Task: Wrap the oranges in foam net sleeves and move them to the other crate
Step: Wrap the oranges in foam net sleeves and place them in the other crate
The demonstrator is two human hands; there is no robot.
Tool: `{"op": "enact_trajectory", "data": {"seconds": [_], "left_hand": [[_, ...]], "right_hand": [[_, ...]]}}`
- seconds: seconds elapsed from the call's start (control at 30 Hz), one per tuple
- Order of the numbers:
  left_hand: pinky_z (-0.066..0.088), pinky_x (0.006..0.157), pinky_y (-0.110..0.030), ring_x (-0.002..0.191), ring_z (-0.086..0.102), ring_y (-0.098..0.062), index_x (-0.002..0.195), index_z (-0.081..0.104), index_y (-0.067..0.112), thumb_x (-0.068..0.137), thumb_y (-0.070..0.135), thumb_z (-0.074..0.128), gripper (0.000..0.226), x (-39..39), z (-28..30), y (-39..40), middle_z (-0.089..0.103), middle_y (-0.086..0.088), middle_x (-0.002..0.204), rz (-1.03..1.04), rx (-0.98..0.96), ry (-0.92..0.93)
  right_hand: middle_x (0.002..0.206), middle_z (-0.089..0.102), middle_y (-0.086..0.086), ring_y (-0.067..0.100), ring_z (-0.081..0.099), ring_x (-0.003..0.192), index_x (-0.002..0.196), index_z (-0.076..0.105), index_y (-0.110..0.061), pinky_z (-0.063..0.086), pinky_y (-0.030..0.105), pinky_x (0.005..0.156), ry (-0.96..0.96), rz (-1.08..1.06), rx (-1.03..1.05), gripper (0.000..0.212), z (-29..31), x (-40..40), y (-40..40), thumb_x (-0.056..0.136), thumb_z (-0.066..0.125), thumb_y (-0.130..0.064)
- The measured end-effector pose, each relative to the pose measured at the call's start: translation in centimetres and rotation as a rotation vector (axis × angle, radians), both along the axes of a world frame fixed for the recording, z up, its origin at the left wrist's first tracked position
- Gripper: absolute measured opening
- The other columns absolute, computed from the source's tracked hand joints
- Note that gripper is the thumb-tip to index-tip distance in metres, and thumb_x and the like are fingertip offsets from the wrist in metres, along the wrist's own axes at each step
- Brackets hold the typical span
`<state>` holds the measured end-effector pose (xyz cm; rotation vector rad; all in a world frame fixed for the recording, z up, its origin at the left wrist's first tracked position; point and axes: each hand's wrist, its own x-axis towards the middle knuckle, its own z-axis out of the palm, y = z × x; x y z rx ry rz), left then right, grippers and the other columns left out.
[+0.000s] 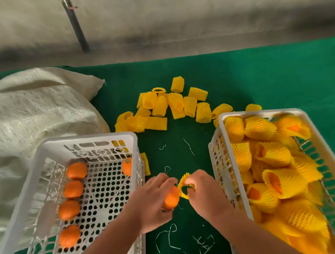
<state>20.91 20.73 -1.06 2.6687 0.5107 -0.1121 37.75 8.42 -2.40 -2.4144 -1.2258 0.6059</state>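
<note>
Left hand (149, 203) grips an orange (171, 199), right hand (202, 193) pinches a foam sleeve (184, 188) at its 3 o'clock; sticker (127, 161) on another orange unreadable.

2 bare forearms are showing from the bottom edge of the view, each ending in a bare hand: the left hand (149, 203) and the right hand (205, 195). No sleeve is reaching into the picture on either arm, so both are showing uncovered from the frame edge to the wrist. Neither wrist is wearing a watch, band or bracelet, and no rings or gloves are showing on the fingers. The fingernails are looking short, though the picture is blurring their finer detail.
</note>
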Motion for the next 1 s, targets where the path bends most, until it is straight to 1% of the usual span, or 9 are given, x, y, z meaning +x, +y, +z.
{"op": "enact_trajectory", "data": {"seconds": [0.1,0.23,0.33,0.47,0.57,0.63,0.83,0.93,1.0], "left_hand": [[0.055,0.079,-0.027,0.098,0.052,-0.002,0.147,0.030,0.045,0.070,0.062,0.066,0.088,-0.4,2.1,-3.3,0.043,0.022,0.123,-0.025,-0.081,0.037],[0.051,0.073,-0.027,0.091,0.053,-0.009,0.136,0.034,0.043,0.066,0.059,0.067,0.079,-0.2,4.6,-7.5,0.041,0.018,0.113,-0.088,-0.026,0.200],[0.056,0.082,-0.035,0.095,0.052,-0.014,0.134,0.040,0.033,0.068,0.058,0.071,0.077,0.4,5.7,-9.8,0.047,0.009,0.121,-0.066,0.027,0.361],[0.055,0.074,-0.034,0.086,0.054,-0.018,0.124,0.052,0.022,0.071,0.057,0.073,0.067,1.0,6.2,-11.7,0.049,0.004,0.098,-0.021,0.062,0.546],[0.058,0.074,-0.032,0.082,0.061,-0.015,0.114,0.057,0.020,0.072,0.055,0.073,0.056,0.9,6.0,-12.1,0.056,0.004,0.090,0.070,0.012,0.593],[0.060,0.072,-0.030,0.082,0.061,-0.012,0.107,0.057,0.022,0.069,0.053,0.072,0.051,0.5,5.7,-11.8,0.058,0.004,0.092,0.150,-0.053,0.579],[0.064,0.063,-0.033,0.094,0.066,-0.027,0.120,0.062,0.021,0.057,0.045,0.084,0.071,-0.5,6.4,-10.9,0.057,-0.008,0.115,0.611,-0.867,0.377],[0.064,0.064,-0.041,0.087,0.073,-0.034,0.124,0.060,0.012,0.049,0.037,0.098,0.088,-0.9,7.1,-10.4,0.064,-0.022,0.117,0.946,-1.383,0.142],[0.063,0.057,-0.040,0.078,0.072,-0.038,0.126,0.057,0.010,0.059,0.034,0.096,0.081,-0.9,7.1,-10.4,0.067,-0.026,0.115,1.095,-1.619,-0.047]], "right_hand": [[0.125,0.048,-0.007,0.001,0.054,0.083,0.123,0.071,-0.022,0.039,0.005,0.065,0.016,0.120,0.004,0.027,0.8,-0.5,-3.1,0.099,0.066,-0.013],[0.144,0.035,-0.006,0.006,0.055,0.087,0.126,0.064,-0.034,0.045,0.008,0.083,0.015,0.265,0.009,0.034,1.8,-1.2,-6.3,0.096,0.070,-0.018],[0.151,0.029,-0.006,0.007,0.054,0.081,0.122,0.060,-0.038,0.033,0.003,0.076,0.020,0.345,0.021,0.037,2.2,-2.0,-8.0,0.093,0.071,-0.019],[0.153,0.024,-0.007,0.008,0.054,0.081,0.126,0.059,-0.040,0.028,0.001,0.069,-0.001,0.371,0.035,0.045,2.3,-2.9,-9.7,0.091,0.072,-0.015],[0.155,0.025,-0.004,0.010,0.060,0.080,0.127,0.067,-0.031,0.042,0.008,0.066,-0.051,0.335,-0.009,0.042,2.1,-3.0,-10.5,0.091,0.069,-0.009],[0.159,0.026,0.001,0.016,0.068,0.086,0.127,0.070,-0.023,0.055,0.018,0.076,-0.086,0.287,-0.054,0.035,1.9,-2.8,-11.0,0.095,0.065,-0.011],[0.157,0.023,0.001,0.018,0.064,0.095,0.145,0.052,-0.027,0.052,0.021,0.078,-0.035,0.193,-0.070,0.058,1.0,-2.7,-11.6,0.092,0.064,-0.006],[0.155,0.020,-0.001,0.011,0.060,0.081,0.146,0.046,-0.028,0.045,0.014,0.070,0.011,0.194,-0.044,0.064,0.9,-3.4,-11.7,0.090,0.067,-0.006],[0.155,0.019,-0.001,0.006,0.054,0.069,0.148,0.045,-0.028,0.036,0.012,0.060,0.041,0.191,-0.026,0.065,0.9,-3.8,-11.8,0.090,0.066,-0.005]]}}
